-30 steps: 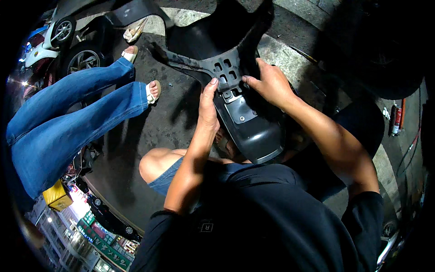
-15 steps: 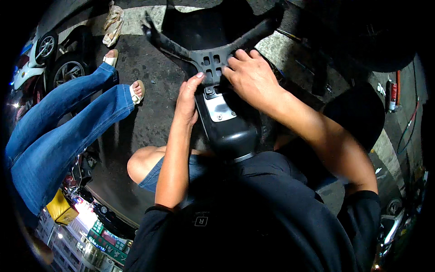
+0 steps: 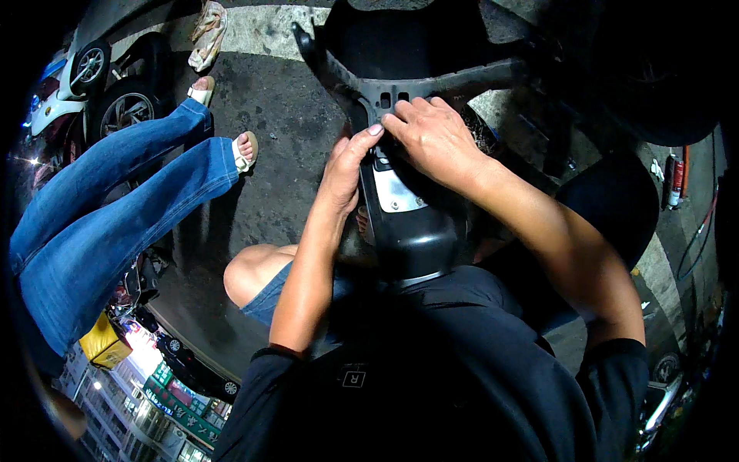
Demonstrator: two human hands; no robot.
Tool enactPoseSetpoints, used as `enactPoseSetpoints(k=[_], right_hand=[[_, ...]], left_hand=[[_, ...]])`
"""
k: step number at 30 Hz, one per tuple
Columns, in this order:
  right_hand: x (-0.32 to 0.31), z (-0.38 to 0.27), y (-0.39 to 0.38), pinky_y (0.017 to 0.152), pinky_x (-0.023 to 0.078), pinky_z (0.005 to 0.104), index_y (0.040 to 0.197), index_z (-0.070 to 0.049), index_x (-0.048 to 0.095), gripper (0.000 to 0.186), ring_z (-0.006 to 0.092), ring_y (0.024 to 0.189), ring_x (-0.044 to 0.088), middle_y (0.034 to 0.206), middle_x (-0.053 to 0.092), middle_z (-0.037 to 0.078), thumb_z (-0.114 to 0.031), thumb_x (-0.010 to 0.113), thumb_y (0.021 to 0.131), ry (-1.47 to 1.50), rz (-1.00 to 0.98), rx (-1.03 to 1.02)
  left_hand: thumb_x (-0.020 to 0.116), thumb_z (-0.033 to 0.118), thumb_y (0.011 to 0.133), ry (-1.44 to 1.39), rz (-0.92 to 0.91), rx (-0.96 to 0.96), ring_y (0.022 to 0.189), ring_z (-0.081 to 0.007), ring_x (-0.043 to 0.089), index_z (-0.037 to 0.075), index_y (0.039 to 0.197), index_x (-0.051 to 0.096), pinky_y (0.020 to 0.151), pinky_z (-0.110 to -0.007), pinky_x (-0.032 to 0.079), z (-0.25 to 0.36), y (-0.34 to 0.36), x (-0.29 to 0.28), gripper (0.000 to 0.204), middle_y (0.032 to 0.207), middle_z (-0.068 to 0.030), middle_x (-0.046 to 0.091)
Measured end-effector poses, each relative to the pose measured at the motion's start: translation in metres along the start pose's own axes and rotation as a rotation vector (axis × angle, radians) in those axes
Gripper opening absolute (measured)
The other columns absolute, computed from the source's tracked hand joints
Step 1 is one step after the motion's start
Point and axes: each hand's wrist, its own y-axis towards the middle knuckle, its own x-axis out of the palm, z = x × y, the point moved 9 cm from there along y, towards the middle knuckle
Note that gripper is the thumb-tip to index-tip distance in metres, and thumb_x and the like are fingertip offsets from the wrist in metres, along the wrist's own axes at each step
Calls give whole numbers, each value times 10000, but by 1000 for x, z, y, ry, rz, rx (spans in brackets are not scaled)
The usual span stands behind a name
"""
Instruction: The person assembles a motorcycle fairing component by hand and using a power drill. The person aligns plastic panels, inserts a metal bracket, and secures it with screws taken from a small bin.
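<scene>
A forked black bracket (image 3: 376,86) with slots through its middle spreads two arms away from me. Below it, a silver metal plate (image 3: 396,189) with small bolts lies on a glossy black housing (image 3: 416,242), close in front of my body. My left hand (image 3: 348,169) is closed round the left edge where bracket and housing meet, thumb on top and fingers partly hidden underneath. Curled over the bracket's slotted middle, the fingers of my right hand (image 3: 435,140) grip it from the right. The two hands nearly touch, and they cover some of the slots.
At the left stands another person in blue jeans (image 3: 131,204) and light sandals. Scooter wheels (image 3: 127,112) are behind those legs. A crumpled cloth (image 3: 208,35) lies at the far left. On the right are a red can (image 3: 676,182) and a thin hose (image 3: 704,231).
The bracket appears further right in view and turned slightly. My right hand has slid nearer my left thumb, covering more of the slots. My left hand keeps its hold.
</scene>
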Motion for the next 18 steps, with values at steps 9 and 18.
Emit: enactPoseSetpoints(k=[9, 18], right_hand=[[7, 3, -1, 774, 454, 361, 999, -146, 687, 207, 228, 892, 631, 886, 629, 56, -130, 568, 831, 39, -126, 6], [8, 5, -3, 789, 500, 378, 986, -134, 692, 203, 247, 874, 649, 867, 635, 70, -129, 562, 831, 82, -83, 5]], left_hand=[[675, 300, 846, 23, -46, -31, 884, -150, 621, -10, 1081, 607, 808, -266, 492, -10, 6, -9, 394, 973, -86, 648], [623, 228, 890, 59, 35, -13, 776, -115, 630, 31, 938, 672, 730, -244, 496, -8, 4, -12, 208, 864, -39, 670]])
